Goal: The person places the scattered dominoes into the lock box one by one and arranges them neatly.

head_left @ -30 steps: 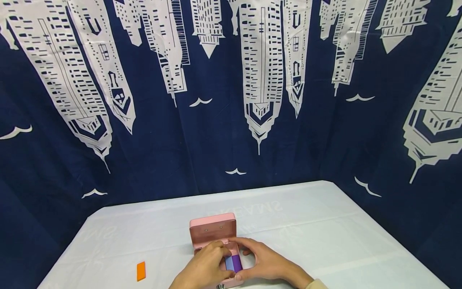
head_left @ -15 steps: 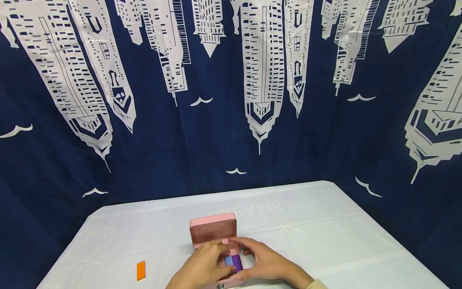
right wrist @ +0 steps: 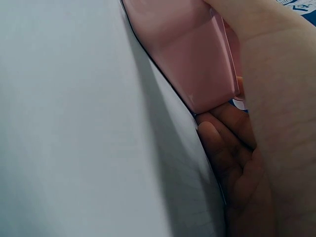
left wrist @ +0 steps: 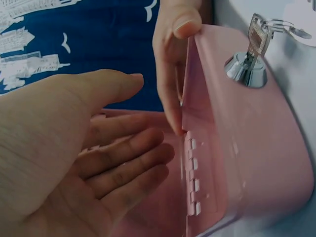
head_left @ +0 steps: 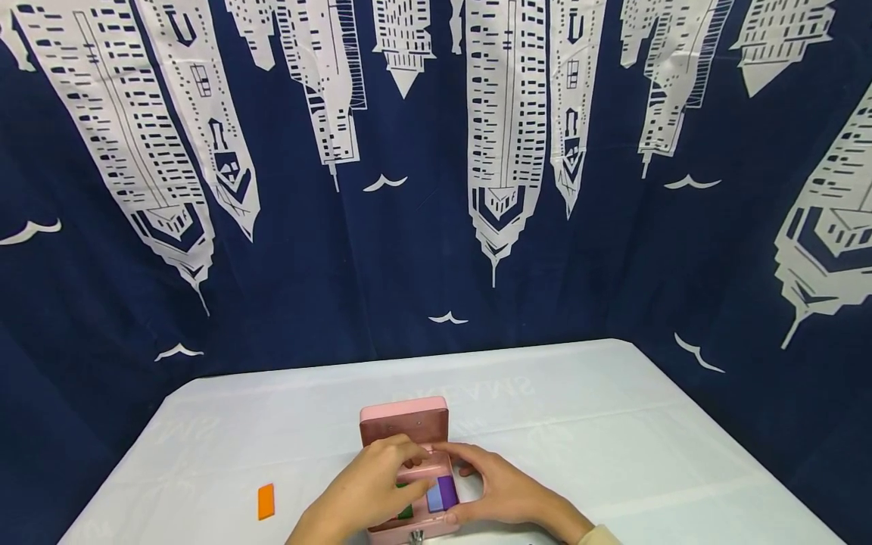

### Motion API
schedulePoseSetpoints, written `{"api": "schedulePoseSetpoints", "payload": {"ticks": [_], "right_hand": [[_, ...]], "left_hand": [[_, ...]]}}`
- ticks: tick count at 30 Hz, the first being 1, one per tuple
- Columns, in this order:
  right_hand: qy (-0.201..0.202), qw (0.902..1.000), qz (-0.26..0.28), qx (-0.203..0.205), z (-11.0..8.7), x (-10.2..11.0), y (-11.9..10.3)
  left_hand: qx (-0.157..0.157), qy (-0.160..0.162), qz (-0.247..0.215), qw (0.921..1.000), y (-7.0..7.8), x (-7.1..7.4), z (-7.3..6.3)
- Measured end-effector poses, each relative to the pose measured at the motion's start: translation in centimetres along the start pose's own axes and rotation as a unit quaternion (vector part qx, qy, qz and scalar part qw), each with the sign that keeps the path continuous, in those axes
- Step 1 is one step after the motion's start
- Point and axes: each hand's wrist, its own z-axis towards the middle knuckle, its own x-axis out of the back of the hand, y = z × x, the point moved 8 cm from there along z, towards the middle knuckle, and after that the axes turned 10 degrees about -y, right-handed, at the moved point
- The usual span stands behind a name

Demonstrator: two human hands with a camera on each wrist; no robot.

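A pink cash box (head_left: 444, 524) stands with its lid (head_left: 405, 426) raised. My right hand (head_left: 500, 488) holds the box's right side, thumb at the front corner and index finger reaching toward the hinge. Inside, a light blue block (head_left: 435, 497) lies against a purple block (head_left: 447, 490) by the right wall. Farther left, a green block (head_left: 403, 502) is partly covered by my left hand (head_left: 368, 484). That hand hovers over the box with loosely bent fingers and nothing in them; the left wrist view shows its bare palm. A key (left wrist: 259, 37) sits in the front lock (left wrist: 246, 70).
An orange block (head_left: 266, 502) lies on the white-covered table (head_left: 613, 424), left of the box. Behind the table hangs a navy curtain (head_left: 409, 265) printed with white buildings and birds.
My left hand has drawn back leftward from the light blue block, its fingers spreading, and the green block has come into view. The right hand has stayed at the cash box's side.
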Motion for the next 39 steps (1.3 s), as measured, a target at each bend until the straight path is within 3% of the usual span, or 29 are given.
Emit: {"api": "schedulePoseSetpoints", "payload": {"ticks": [10, 24, 30, 39], "right_hand": [[-0.004, 0.9999, 0.009, -0.004, 0.1, 0.0, 0.2], [-0.001, 0.9998, 0.016, -0.011, 0.1, 0.0, 0.3], [0.004, 0.9998, 0.016, -0.009, 0.2, -0.1, 0.4], [-0.002, 0.9996, 0.015, -0.025, 0.3, -0.1, 0.4]], "left_hand": [[-0.006, -0.051, -0.026, 0.9983, 0.1, 1.4, -1.3], [-0.002, -0.022, -0.012, 0.9997, -1.3, 5.5, -3.5], [0.024, -0.008, -0.007, 0.9997, -2.5, 7.2, -4.6], [0.080, -0.017, -0.009, 0.9966, -4.7, 8.7, -6.0]]}}
